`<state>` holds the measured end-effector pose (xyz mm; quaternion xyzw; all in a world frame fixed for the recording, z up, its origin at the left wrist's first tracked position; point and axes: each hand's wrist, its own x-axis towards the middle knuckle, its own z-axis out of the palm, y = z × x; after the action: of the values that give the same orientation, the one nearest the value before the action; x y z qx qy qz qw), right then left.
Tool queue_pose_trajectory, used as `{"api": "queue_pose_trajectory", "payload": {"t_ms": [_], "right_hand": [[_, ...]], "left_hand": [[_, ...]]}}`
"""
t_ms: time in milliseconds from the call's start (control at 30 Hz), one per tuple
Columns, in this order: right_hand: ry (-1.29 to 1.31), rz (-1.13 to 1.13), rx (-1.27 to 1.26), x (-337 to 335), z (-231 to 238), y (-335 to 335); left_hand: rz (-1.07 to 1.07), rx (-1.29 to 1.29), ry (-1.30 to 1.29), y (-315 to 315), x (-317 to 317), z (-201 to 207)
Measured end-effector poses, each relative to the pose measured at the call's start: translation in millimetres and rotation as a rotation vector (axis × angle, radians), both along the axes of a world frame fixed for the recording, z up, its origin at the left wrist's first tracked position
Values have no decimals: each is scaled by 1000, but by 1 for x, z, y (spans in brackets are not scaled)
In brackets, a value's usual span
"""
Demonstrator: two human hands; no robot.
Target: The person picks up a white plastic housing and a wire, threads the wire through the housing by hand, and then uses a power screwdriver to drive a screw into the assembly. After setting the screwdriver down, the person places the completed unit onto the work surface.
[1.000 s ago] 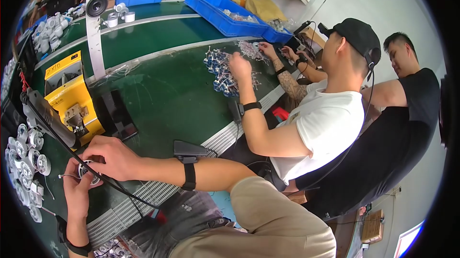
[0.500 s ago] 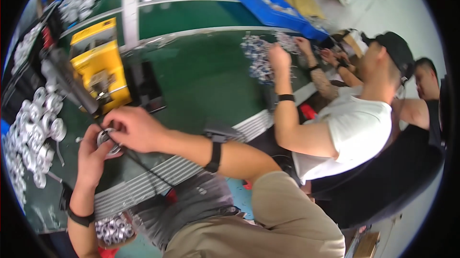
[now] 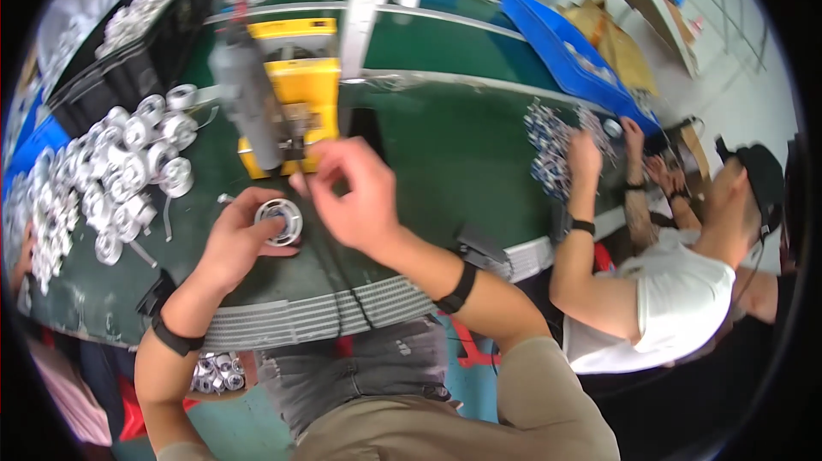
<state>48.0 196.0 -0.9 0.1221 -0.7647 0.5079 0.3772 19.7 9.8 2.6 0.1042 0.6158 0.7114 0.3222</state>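
Note:
My left hand (image 3: 233, 243) grips a round white ring-shaped housing (image 3: 293, 223), thumb across its hollow centre and fingers beneath. My right hand (image 3: 364, 196) is up beside the front of a yellow box-shaped machine (image 3: 318, 84), apart from the housing. Its fingers are curled in a pinch; blur hides whatever they may hold. A grey power screwdriver (image 3: 244, 89) stands upright just beyond the left hand, in front of the machine. A dark cable runs down past the right hand to the table edge.
Many white round housings (image 3: 128, 166) are heaped at left, before a black crate (image 3: 128, 76) of small white parts. A black flat object (image 3: 366, 131) lies right of the machine. To the right, a co-worker in a white shirt (image 3: 685, 307) handles a wire-like pile (image 3: 548, 148) near a blue tray (image 3: 556, 50).
My right hand has left the housing and moved toward the yellow machine. The housing stays in my left hand, its ring now facing up. The whole view has shifted left.

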Motion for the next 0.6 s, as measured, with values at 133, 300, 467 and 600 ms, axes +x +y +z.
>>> {"api": "queue_pose_trajectory", "payload": {"t_ms": [133,300,467,600], "right_hand": [[-7,-31,168,-18,32,-5],[-228,135,146,-43,38,-27],[159,122,-107,-53,36,-27],[182,169,-410,-60,67,-26]], "left_hand": [[3,25,-119,-4,-6,0],[16,30,-164,-6,-10,-2],[19,47,-159,-7,-13,-6],[1,17,-156,-6,-13,-4]]}}
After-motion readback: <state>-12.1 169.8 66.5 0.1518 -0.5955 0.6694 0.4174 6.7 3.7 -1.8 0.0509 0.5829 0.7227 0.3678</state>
